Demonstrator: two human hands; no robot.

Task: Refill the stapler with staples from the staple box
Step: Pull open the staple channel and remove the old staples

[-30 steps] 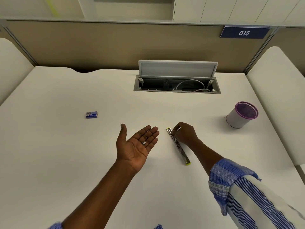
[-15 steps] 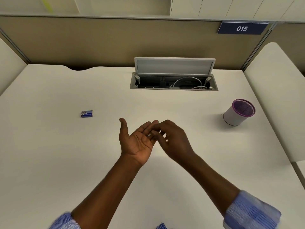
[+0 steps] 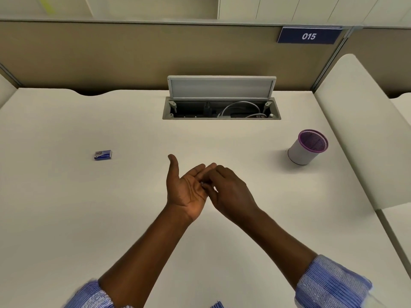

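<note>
1. The desk [image 3: 66,207] no longer shows the stapler that lay near its middle a second ago; the right hand now covers that spot, so where the stapler sits cannot be told.
2. The right hand [image 3: 231,192] has left the stapler and come across to the left hand [image 3: 189,187], fingertips pinched narrow on a small glint in the palm; what it grips is too small to tell.
3. The left hand stays palm-up, fingers spread wide.
4. The staple box [image 3: 103,155] remains toward the desk's left edge, well apart from both hands.
</note>
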